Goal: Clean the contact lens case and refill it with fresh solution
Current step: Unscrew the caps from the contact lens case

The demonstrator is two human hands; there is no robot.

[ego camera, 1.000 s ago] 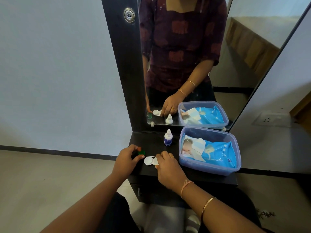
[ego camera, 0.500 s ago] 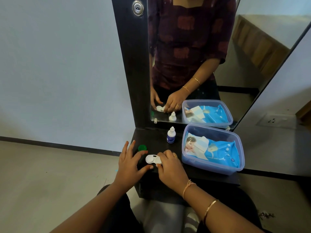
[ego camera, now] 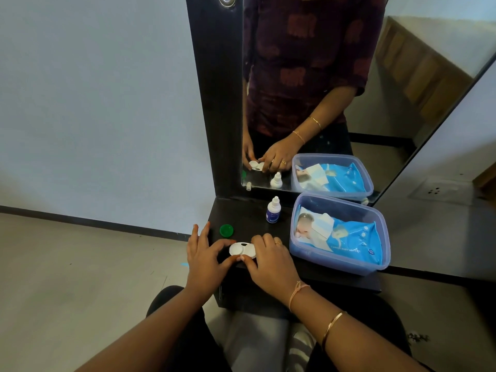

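Note:
A white contact lens case [ego camera: 240, 249] lies on the dark shelf [ego camera: 249, 218] near its front left corner. My left hand [ego camera: 205, 260] pinches the case's left cup between thumb and forefinger, its other fingers spread upward. My right hand [ego camera: 269, 261] grips the right cup and covers most of it. A green cap [ego camera: 226, 230] lies loose on the shelf just behind my left hand. A small white solution bottle [ego camera: 273, 210] with a blue label stands upright farther back, capped.
A clear plastic tub [ego camera: 339, 260] holding a blue pack of wipes [ego camera: 349, 234] fills the shelf's right side. A mirror [ego camera: 322, 89] in a dark frame rises behind the shelf. The floor drops away to the left.
My left hand set the green cap down on the shelf, then came back to the case and now pinches its left cup. My right hand stayed on the case.

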